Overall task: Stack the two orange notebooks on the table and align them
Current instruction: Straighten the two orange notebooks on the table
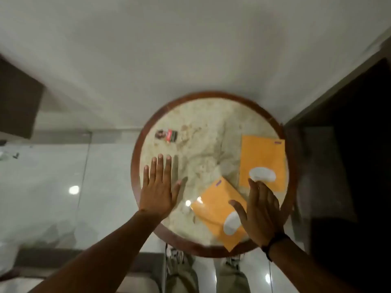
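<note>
Notebooks first: I see two orange ones lying flat and apart on the round marble-topped surface [203,123] with its dark wooden rim. The far orange notebook [262,157] sits squarely at the right of the frame, close to the rim. The near orange notebook [215,208] lies lower and nearer the centre, turned at a slant, with one corner reaching the rim at the bottom. Their closest corners are near each other, but I cannot tell whether they touch.

My left hand [157,187] is spread open, fingers straight, over the bare stone at the left of the tabletop, gripping nothing. My right hand [259,212] is open too, palm down, fingers extended above the right part of the near notebook, with the fingertips reaching toward the lower edge of the far one. Whether it is pressing on the cover or hovering over it I cannot tell.

A small dark and red packet [168,136] lies toward the upper left of the tabletop, well clear of both.

I judge the stacking has not begun. Next I would need to grip one notebook, lay it over the other, then square the edges with both hands.
</note>
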